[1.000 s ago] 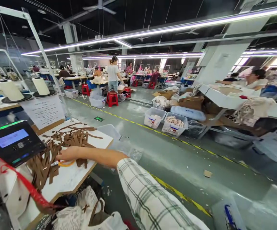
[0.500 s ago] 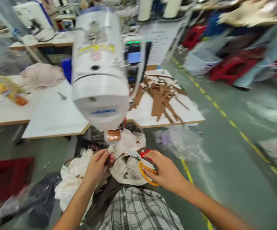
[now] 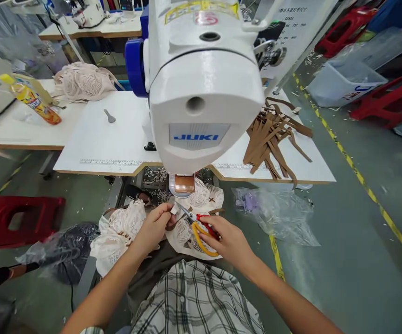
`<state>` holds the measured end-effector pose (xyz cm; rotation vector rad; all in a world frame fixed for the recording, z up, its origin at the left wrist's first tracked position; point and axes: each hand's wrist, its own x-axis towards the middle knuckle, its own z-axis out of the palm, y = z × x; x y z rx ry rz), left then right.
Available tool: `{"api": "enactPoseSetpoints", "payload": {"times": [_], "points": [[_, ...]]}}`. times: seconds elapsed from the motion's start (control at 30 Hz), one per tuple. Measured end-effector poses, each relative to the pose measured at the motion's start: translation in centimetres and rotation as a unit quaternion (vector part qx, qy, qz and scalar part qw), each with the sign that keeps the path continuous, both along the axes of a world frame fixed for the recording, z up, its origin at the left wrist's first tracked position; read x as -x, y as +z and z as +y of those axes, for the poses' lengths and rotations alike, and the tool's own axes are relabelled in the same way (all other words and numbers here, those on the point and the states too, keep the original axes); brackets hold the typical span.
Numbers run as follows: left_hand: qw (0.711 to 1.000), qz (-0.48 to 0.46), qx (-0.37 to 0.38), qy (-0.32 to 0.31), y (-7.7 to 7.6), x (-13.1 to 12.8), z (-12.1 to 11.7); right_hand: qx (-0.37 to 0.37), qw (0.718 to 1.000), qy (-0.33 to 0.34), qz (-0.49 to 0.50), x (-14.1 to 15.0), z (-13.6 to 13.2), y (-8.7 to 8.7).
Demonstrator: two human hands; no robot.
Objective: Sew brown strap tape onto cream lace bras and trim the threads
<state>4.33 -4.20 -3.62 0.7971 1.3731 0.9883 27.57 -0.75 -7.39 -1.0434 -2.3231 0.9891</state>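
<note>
In the head view, my left hand (image 3: 155, 227) pinches a small white tab (image 3: 175, 208) on a cream lace bra (image 3: 201, 197), just below the sewing machine (image 3: 206, 97). Its fingertips hide part of the cloth. My right hand (image 3: 227, 239) grips scissors (image 3: 206, 233) with red and orange handles. The blades point up and left, with their tips at the white tab; I cannot tell whether they are closed on it. Lace cloth with small brown bows hangs below and behind the blades. More cream lace pieces (image 3: 122, 234) are heaped left of my left hand.
Brown strips (image 3: 272, 139) lie on the white table (image 3: 117, 134), right of the machine. A drink bottle (image 3: 35, 99) and beige garments (image 3: 84, 81) sit at the left. A red stool (image 3: 44, 222) stands on the floor; clear plastic bags (image 3: 281, 215) hang or lie at the right.
The scissors' blades have moved up and left, close to my left fingertips, from a spot farther right. My view has shifted, so the machine head looks larger and farther right.
</note>
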Motion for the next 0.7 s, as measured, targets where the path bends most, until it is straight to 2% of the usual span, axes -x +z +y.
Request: {"api": "enactPoseSetpoints", "payload": {"times": [0.17, 0.3, 0.47, 0.7], "points": [[0.999, 0.027, -0.031, 0.001, -0.3, 0.8, 0.1, 0.053, 0.997, -0.059, 0.025, -0.6, -1.0, -0.5], [0.999, 0.026, -0.022, -0.016, -0.3, 0.8, 0.2, 0.069, 0.996, -0.046, 0.023, 0.6, -1.2, 0.0], [0.999, 0.039, 0.002, -0.034, 0.0, 1.0, 0.2, 0.091, 0.995, -0.034, 0.029, 2.1, -0.3, 0.5], [0.998, 0.054, 0.003, -0.023, 0.3, 0.9, 0.4, 0.138, 0.990, -0.022, 0.019, 1.8, -0.2, 0.3]]}}
